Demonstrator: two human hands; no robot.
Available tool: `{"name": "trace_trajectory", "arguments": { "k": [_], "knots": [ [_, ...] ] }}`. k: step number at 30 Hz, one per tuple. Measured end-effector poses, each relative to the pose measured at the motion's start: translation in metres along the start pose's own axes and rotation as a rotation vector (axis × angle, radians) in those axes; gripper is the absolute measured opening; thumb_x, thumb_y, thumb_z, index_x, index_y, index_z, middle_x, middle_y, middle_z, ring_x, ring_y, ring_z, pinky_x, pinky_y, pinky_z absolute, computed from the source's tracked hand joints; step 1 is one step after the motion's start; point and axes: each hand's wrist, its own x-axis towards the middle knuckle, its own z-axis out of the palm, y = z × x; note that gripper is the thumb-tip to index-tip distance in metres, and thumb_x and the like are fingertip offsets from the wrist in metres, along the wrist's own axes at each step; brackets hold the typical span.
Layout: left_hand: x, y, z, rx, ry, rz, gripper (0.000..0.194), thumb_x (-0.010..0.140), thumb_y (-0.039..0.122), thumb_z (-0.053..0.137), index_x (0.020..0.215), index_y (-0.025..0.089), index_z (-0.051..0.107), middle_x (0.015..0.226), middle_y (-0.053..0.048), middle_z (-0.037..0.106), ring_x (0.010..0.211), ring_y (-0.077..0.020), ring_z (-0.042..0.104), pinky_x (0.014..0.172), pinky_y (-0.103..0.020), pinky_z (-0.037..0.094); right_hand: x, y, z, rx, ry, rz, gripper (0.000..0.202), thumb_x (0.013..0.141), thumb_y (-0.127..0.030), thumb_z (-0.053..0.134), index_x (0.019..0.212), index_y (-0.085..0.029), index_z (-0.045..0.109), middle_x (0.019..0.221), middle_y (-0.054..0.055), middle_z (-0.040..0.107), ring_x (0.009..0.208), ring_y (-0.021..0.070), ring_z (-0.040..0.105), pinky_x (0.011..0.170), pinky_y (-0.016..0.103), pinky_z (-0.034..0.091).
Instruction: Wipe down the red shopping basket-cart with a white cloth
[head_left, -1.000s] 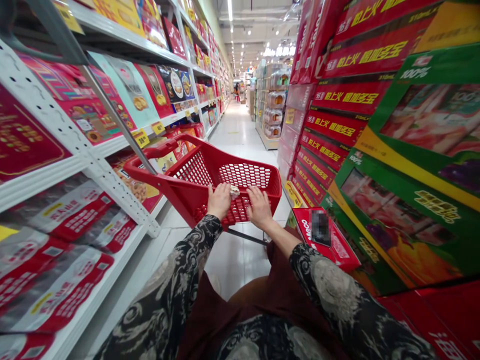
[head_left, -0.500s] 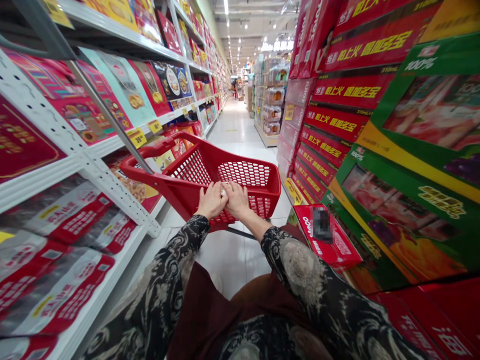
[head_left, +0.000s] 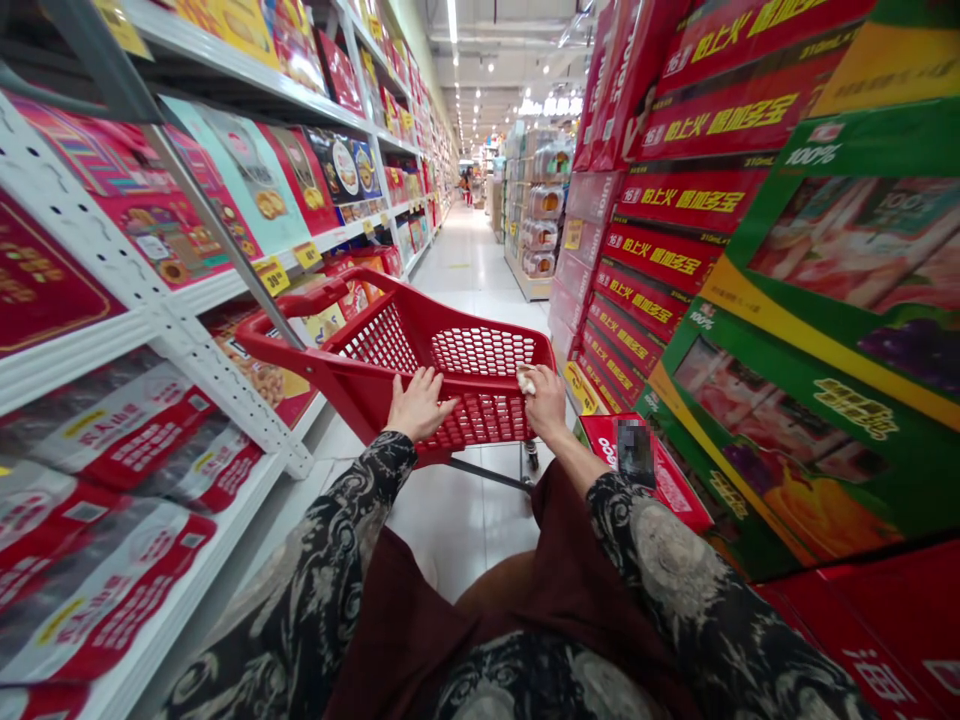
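We look down a long shop aisle [head_left: 466,240] with a glossy white tiled floor [head_left: 480,515]. White metal shelving [head_left: 184,350] lines our left; tall stacks of red cartons [head_left: 682,200] wall our right. Overhead, a bright strip light [head_left: 452,18] runs lengthwise.

The camera mounts on my head and faces forward and down. It views my fingers [head_left: 427,384] and the red cart [head_left: 355,393] at close range, with the aisle [head_left: 466,250] receding at upper centre.

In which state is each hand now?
Left hand: open, at the red cart's rim.
Right hand: closed on a crumpled white wad, at the same rim.
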Motion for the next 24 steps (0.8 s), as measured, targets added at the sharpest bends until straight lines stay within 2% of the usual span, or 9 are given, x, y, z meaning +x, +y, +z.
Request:
{"name": "trace_trajectory", "arguments": {
  "k": [2, 4, 7, 10, 13, 16, 20, 24],
  "knots": [
    [0.000, 0.001, 0.002, 0.013, 0.013, 0.001, 0.063, 0.089, 0.053, 0.024, 0.140, 0.017, 0.033, 0.150, -0.011, 0.029, 0.140, -0.0254, 0.021, 0.112, -0.057, 0.010, -0.002, 0.016, -0.002, -0.013, 0.045, 0.034, 0.039, 0.078, -0.007, 0.042, 0.108, -0.017, 0.064, 0.123, 0.012, 0.055, 0.115, 0.0254, 0.046, 0.097, 0.042, 0.034],
    [0.000, 0.001, 0.004, 0.021, 0.019, -0.008, 0.064, 0.088, 0.054, 0.026, 0.141, 0.018, 0.033, 0.151, -0.011, 0.028, 0.140, -0.0260, 0.020, 0.112, -0.057, 0.010, -0.006, 0.019, -0.001, -0.020, 0.047, 0.033, 0.043, 0.075, -0.005, 0.042, 0.110, -0.017, 0.063, 0.127, 0.013, 0.052, 0.118, 0.0257, 0.044, 0.099, 0.044, 0.033],
    [-0.001, 0.004, 0.004, 0.026, 0.006, -0.022, 0.066, 0.088, 0.055, 0.025, 0.141, 0.017, 0.032, 0.152, -0.011, 0.026, 0.141, -0.0265, 0.019, 0.112, -0.057, 0.010, -0.012, 0.002, 0.007, -0.013, 0.022, -0.023, 0.046, 0.074, -0.009, 0.047, 0.118, -0.017, 0.059, 0.135, 0.013, 0.045, 0.125, 0.0262, 0.037, 0.104, 0.045, 0.030],
    [-0.002, 0.006, 0.001, 0.033, -0.011, -0.027, 0.069, 0.087, 0.056, 0.025, 0.142, 0.014, 0.030, 0.152, -0.012, 0.024, 0.141, -0.0267, 0.018, 0.112, -0.058, 0.011, -0.016, -0.022, 0.016, 0.001, -0.033, -0.128, 0.043, 0.078, -0.020, 0.054, 0.121, -0.017, 0.057, 0.140, 0.012, 0.038, 0.129, 0.0270, 0.031, 0.107, 0.044, 0.027],
    [-0.004, 0.007, -0.002, 0.040, -0.018, -0.021, 0.070, 0.087, 0.056, 0.026, 0.142, 0.013, 0.029, 0.152, -0.012, 0.023, 0.141, -0.0270, 0.017, 0.111, -0.058, 0.011, -0.016, -0.028, 0.017, -0.001, -0.068, -0.180, 0.036, 0.084, -0.023, 0.050, 0.119, -0.019, 0.059, 0.137, 0.011, 0.042, 0.127, 0.0253, 0.035, 0.106, 0.044, 0.029],
    [-0.003, 0.006, -0.001, 0.045, -0.014, -0.011, 0.068, 0.088, 0.054, 0.027, 0.142, 0.014, 0.029, 0.152, -0.012, 0.024, 0.141, -0.0276, 0.018, 0.111, -0.059, 0.010, -0.016, -0.010, 0.012, -0.004, -0.056, -0.167, 0.036, 0.089, -0.017, 0.042, 0.120, -0.020, 0.059, 0.133, 0.011, 0.048, 0.123, 0.0224, 0.041, 0.104, 0.042, 0.033],
    [-0.001, 0.006, 0.003, 0.044, 0.000, -0.015, 0.067, 0.087, 0.054, 0.027, 0.142, 0.015, 0.030, 0.152, -0.012, 0.025, 0.141, -0.0274, 0.018, 0.111, -0.059, 0.010, -0.019, 0.021, 0.005, -0.014, 0.006, -0.094, 0.037, 0.088, -0.016, 0.042, 0.121, -0.020, 0.058, 0.133, 0.011, 0.047, 0.124, 0.0225, 0.040, 0.104, 0.043, 0.034],
    [-0.001, 0.012, 0.003, 0.033, 0.002, -0.030, 0.070, 0.086, 0.056, 0.030, 0.142, 0.014, 0.030, 0.152, -0.013, 0.024, 0.141, -0.0285, 0.018, 0.111, -0.059, 0.011, -0.020, 0.030, 0.010, 0.001, 0.031, -0.041, 0.040, 0.087, -0.014, 0.040, 0.124, -0.018, 0.055, 0.134, 0.012, 0.045, 0.126, 0.0220, 0.040, 0.104, 0.041, 0.035]
  ]
}}
